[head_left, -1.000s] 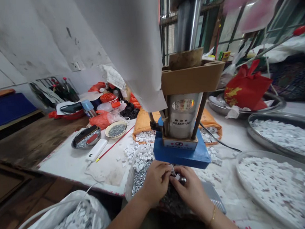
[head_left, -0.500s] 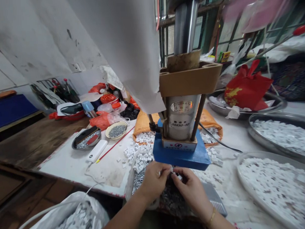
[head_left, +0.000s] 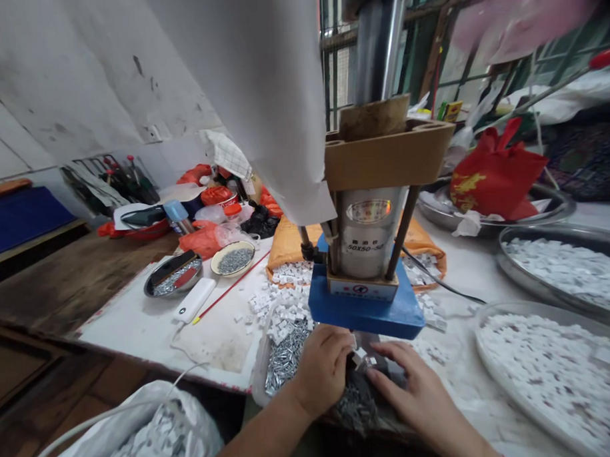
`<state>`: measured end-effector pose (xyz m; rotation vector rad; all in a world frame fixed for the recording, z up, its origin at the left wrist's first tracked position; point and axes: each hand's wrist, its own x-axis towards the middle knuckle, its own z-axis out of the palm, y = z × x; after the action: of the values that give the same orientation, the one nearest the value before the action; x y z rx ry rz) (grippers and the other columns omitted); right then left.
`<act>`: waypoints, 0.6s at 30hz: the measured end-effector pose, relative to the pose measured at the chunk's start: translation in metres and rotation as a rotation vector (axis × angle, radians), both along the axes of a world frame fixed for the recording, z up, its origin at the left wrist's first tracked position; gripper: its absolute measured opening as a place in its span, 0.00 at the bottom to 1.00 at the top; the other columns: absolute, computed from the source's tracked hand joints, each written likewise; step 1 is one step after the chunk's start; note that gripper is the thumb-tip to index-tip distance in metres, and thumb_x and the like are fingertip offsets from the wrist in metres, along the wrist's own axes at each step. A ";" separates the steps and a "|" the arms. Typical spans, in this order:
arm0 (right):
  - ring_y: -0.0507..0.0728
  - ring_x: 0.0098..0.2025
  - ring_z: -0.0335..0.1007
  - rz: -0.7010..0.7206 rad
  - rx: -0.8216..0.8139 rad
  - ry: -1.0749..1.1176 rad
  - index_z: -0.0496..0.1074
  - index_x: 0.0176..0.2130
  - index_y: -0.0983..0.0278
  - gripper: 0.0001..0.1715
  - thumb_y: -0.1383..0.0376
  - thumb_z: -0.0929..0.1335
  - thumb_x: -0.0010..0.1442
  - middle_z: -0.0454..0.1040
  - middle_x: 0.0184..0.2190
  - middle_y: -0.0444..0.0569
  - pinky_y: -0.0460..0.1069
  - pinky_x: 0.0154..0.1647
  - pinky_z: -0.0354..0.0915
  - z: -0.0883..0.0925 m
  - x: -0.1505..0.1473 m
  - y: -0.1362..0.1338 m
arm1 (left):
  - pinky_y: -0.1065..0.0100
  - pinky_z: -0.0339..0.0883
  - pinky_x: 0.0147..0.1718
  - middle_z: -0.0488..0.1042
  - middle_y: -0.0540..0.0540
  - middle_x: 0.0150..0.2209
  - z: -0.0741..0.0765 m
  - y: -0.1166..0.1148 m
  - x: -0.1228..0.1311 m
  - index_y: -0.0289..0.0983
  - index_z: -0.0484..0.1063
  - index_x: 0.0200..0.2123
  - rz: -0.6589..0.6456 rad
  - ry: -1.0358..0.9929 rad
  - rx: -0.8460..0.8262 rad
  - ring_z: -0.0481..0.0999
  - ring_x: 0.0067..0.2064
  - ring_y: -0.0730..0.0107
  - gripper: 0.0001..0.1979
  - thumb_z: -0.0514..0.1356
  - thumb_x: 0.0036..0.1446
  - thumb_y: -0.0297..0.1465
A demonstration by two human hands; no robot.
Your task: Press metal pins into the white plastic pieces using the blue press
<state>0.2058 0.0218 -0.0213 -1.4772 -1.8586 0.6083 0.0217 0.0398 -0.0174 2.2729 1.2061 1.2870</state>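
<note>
Compared with half a second ago, the person's right hand (head_left: 420, 388) has drawn away from the left hand (head_left: 322, 368), and its thumb and forefinger now stand well apart instead of nearly meeting the left fingertips. The left fingers are bent close together; whether they grip anything cannot be told. A few small white pieces (head_left: 360, 353) show between the two hands, just in front of the blue press base (head_left: 365, 314). More of the metal pins (head_left: 287, 356) beside the left hand is visible than before.
</note>
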 end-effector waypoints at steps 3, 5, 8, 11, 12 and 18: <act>0.68 0.48 0.69 0.048 0.042 -0.349 0.78 0.35 0.55 0.14 0.52 0.67 0.53 0.75 0.44 0.54 0.62 0.45 0.67 -0.010 0.037 -0.019 | 0.64 0.66 0.41 0.73 0.43 0.34 -0.005 0.000 0.001 0.37 0.68 0.35 -0.017 0.030 0.021 0.71 0.39 0.64 0.09 0.52 0.56 0.20; 0.73 0.53 0.64 0.051 0.089 -0.524 0.78 0.32 0.53 0.12 0.52 0.68 0.52 0.75 0.46 0.53 0.65 0.44 0.66 -0.021 0.053 -0.032 | 0.65 0.65 0.39 0.72 0.43 0.33 -0.008 -0.001 0.002 0.37 0.66 0.33 -0.005 0.018 0.015 0.70 0.38 0.64 0.08 0.51 0.55 0.19; 0.73 0.58 0.58 0.067 0.160 -0.613 0.78 0.34 0.53 0.12 0.53 0.67 0.53 0.73 0.50 0.52 0.64 0.45 0.66 -0.035 0.060 -0.042 | 0.65 0.64 0.37 0.69 0.45 0.31 -0.009 -0.001 0.003 0.38 0.63 0.30 0.029 0.005 -0.011 0.69 0.36 0.65 0.08 0.52 0.55 0.20; 0.72 0.58 0.59 0.040 0.226 -0.591 0.78 0.30 0.56 0.12 0.54 0.67 0.55 0.73 0.50 0.53 0.64 0.47 0.65 -0.038 0.052 -0.038 | 0.67 0.64 0.36 0.69 0.47 0.31 -0.005 -0.002 0.003 0.38 0.62 0.30 0.056 -0.038 -0.122 0.69 0.35 0.66 0.07 0.54 0.54 0.21; 0.71 0.56 0.61 0.029 0.252 -0.561 0.77 0.29 0.57 0.13 0.55 0.67 0.55 0.74 0.48 0.53 0.64 0.47 0.65 -0.035 0.047 -0.034 | 0.67 0.64 0.36 0.69 0.47 0.32 -0.003 -0.002 0.003 0.38 0.63 0.31 0.054 -0.065 -0.181 0.69 0.35 0.67 0.07 0.55 0.53 0.21; 0.65 0.52 0.66 0.151 0.445 -0.315 0.69 0.48 0.60 0.21 0.56 0.67 0.56 0.70 0.51 0.56 0.60 0.49 0.65 -0.005 0.005 -0.002 | 0.66 0.65 0.42 0.73 0.46 0.36 0.008 -0.009 0.004 0.37 0.67 0.32 0.068 -0.204 -0.268 0.71 0.41 0.66 0.04 0.55 0.55 0.23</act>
<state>0.2107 0.0193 -0.0263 -1.1911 -2.1839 0.0128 0.0262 0.0307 -0.0092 1.8810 1.3035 1.2593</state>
